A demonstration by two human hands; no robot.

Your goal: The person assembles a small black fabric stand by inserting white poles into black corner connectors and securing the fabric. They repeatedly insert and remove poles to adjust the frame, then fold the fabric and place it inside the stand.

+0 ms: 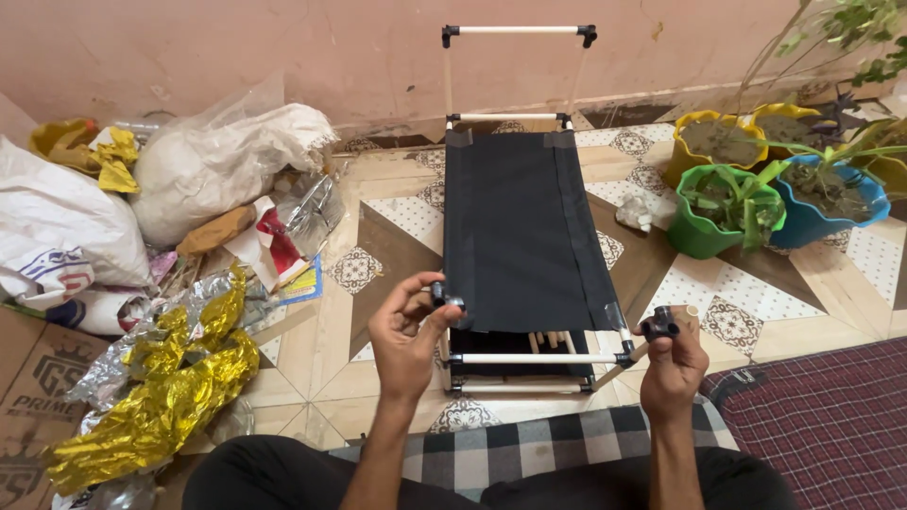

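Observation:
A rack frame of white tubes (515,359) and black corner joints stands on the tiled floor in front of me, with a black fabric shelf (522,227) stretched across it. My left hand (406,340) pinches a small black plastic connector (446,297) at the frame's near left corner. Held up by my right hand (673,364) is another black connector (658,327), fitted on the end of a wooden-coloured rod that slants down to the frame's near right corner. More rods lie under the fabric.
Left of the rack lie white sacks (57,227), a stuffed clear bag (222,161), crumpled gold and silver foil (175,387) and a cardboard box (28,397). Green, blue and yellow plant pots (732,212) stand at the right. A checked cloth (812,416) covers the floor by my knees.

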